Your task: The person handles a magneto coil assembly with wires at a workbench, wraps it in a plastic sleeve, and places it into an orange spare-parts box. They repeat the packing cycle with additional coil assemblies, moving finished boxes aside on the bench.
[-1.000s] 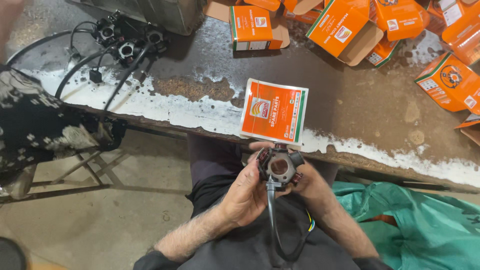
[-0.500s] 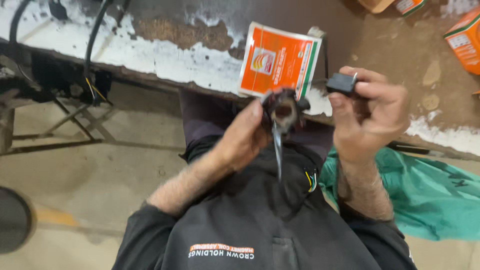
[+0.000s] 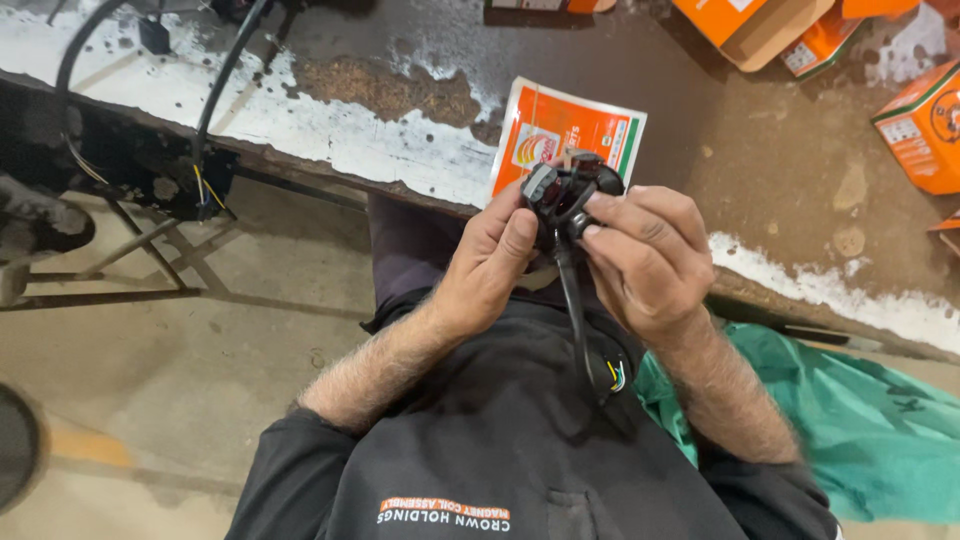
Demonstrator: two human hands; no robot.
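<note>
My left hand (image 3: 492,262) and my right hand (image 3: 648,258) are both closed around a small black part (image 3: 566,194), held up between them just over my lap. My left thumb and fingers pinch it from the left side; the fingers of my right hand wrap over its right side and front. A black cable (image 3: 574,310) hangs straight down from the part, running between my wrists to my black shirt (image 3: 500,460), where coloured wire ends show at its lower end.

Just behind the part, at the near edge of the table (image 3: 400,100), lies a flat orange packet (image 3: 565,130) with white and green edges; the part covers its lower portion from this view, and I cannot tell whether they touch. The table is dark and worn, with patches of white along its front edge.

Farther back and to the right, orange boxes (image 3: 920,125) lie scattered on the table, one of them open. At the far left, black cables (image 3: 225,80) loop over the table edge and hang down towards a metal frame below. A green cloth (image 3: 860,420) lies beside my right forearm, under the table edge. The concrete floor (image 3: 180,350) shows to my left.
</note>
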